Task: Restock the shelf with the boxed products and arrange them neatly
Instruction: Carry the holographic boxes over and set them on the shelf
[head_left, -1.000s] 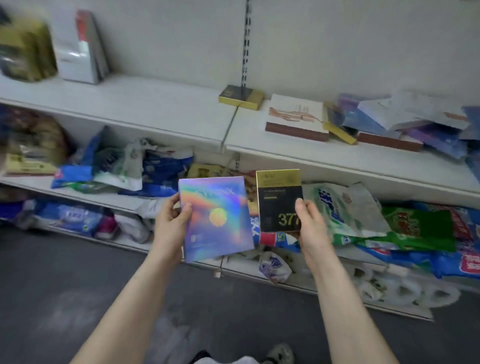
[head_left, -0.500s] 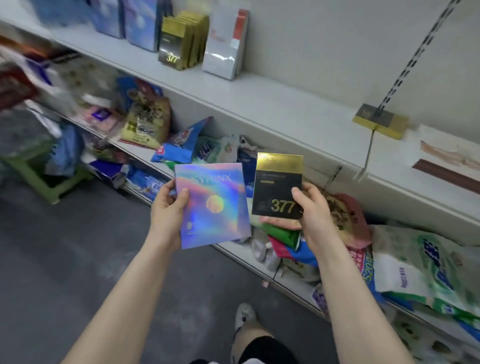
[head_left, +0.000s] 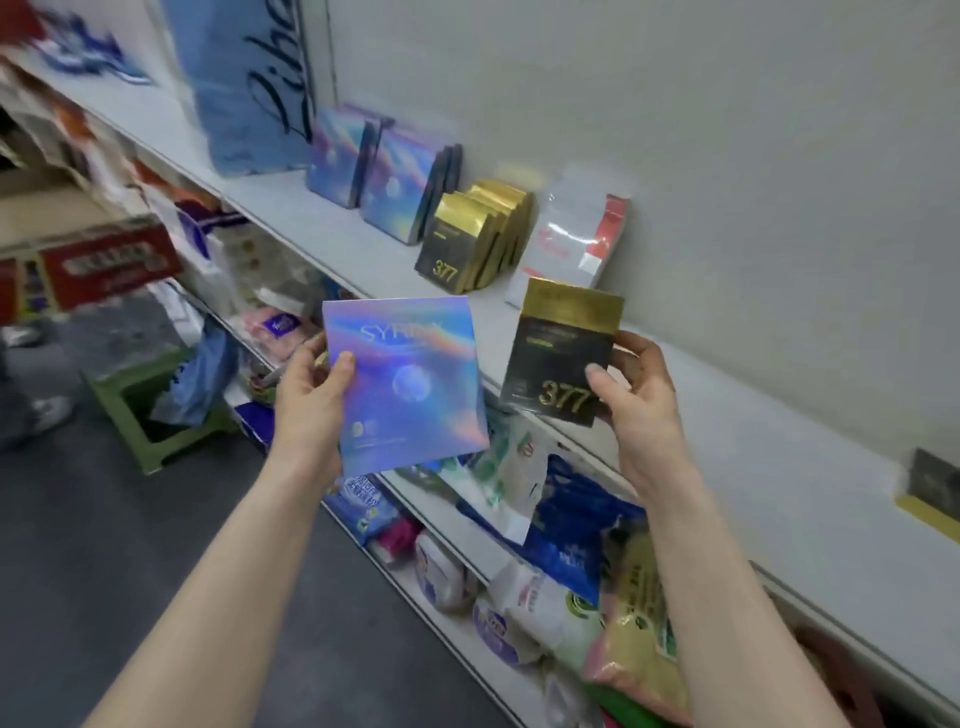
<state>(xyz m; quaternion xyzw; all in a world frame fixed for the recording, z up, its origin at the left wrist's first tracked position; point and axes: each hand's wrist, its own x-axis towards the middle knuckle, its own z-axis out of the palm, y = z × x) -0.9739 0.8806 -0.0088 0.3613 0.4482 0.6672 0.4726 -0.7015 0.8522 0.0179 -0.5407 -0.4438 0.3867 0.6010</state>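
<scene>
I take the row of gold boxes (head_left: 472, 234) standing on the upper shelf (head_left: 753, 415) as my mark. Left of that row stand the shelved holographic boxes (head_left: 384, 171), upright; right of it leans a silver-and-red pouch (head_left: 576, 234), just beside. Past the pouch the board runs open along the wall as far as a flat dark box (head_left: 930, 483) lying far to the right of the row. The shelf's front edge crosses the view on a slant, and both forearms reach up towards it from below.

The left hand (head_left: 311, 395) grips a holographic box (head_left: 410, 384) by its left edge, thumb across the front and fingers behind, below the row and out in front of the shelf edge. The right hand (head_left: 641, 400) pinches a black-and-gold box (head_left: 563, 353) by its right edge (thumb beside the "377"), tilted a little, just below the pouch. The two held boxes sit apart, neither touching the shelf.
</scene>
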